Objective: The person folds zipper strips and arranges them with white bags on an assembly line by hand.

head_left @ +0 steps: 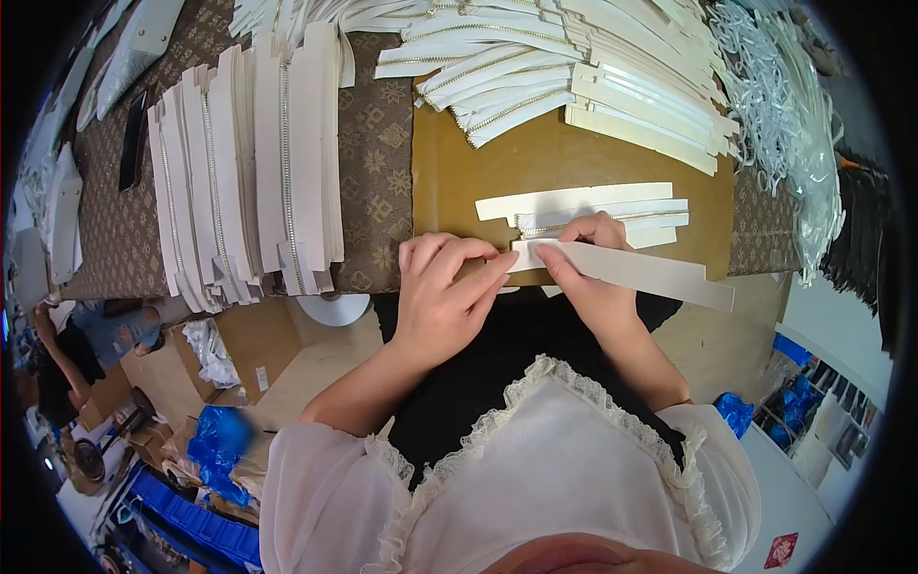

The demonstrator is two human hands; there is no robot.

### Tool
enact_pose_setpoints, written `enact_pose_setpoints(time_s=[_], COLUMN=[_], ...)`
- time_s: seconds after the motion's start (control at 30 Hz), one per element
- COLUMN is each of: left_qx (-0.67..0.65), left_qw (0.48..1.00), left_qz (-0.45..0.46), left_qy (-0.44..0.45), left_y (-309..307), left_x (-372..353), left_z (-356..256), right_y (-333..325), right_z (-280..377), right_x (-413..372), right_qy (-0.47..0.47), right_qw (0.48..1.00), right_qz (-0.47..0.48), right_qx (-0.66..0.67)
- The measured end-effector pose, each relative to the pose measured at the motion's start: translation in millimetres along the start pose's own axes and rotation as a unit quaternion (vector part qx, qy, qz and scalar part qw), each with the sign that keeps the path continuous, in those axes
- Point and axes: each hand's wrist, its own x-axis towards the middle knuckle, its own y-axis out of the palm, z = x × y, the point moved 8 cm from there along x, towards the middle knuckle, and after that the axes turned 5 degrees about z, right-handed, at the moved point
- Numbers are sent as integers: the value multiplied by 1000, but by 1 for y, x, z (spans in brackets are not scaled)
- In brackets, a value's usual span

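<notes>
Between the thumb and fingers of my right hand point(595, 273) is a flat off-white strip point(660, 271), which slants down to the right past the table's front edge. My left hand point(445, 292) has its fingers drawn together at the strip's left end, thumb and fingertips against it. Just behind the strip lies a white zipper point(631, 218) with gold-coloured teeth, partly covered by my right fingers. Another off-white strip point(574, 200) rests along the zipper's far side.
Zipper pieces point(253, 172) stand stacked on the patterned cloth point(373, 182) at left. More zippers point(507, 86) and cream strips point(650, 120) are piled behind the brown mat point(459, 177). White cords point(760, 96) lie at right. Another person point(72, 354) is at far left.
</notes>
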Motion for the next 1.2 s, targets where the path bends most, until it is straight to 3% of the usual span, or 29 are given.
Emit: enact_pose_setpoints(time_s=[0.2,0.33,0.57,0.73,0.83,0.97,1.13,1.2], left_qx=[59,112,248,179,73,84,83,107], left_qw=[997,991,946,962,977,980,977,974], left_qz=[46,63,165,167,166,138,132,128], left_qy=[19,25,129,124,114,116,149,151], left_y=[6,7,14,12,21,34,39,42], left_x=[-4,-7,-13,-6,-7,-14,-19,-21], left_z=[-8,-15,-30,-34,-35,-26,-20,-20], right_y=[3,0,0,0,1,-3,-38,-50], right_z=[-4,3,3,1,3,14,-5,-27], right_x=[-1,0,0,0,-1,0,-4,-7], right_qy=[20,-18,-16,-5,-34,-73,-55,-2], right_qw=[999,1000,1000,1000,999,995,997,999], right_qz=[7,-7,-10,-17,-19,7,24,23], right_qx=[25,-9,-24,-19,-34,-64,-56,36])
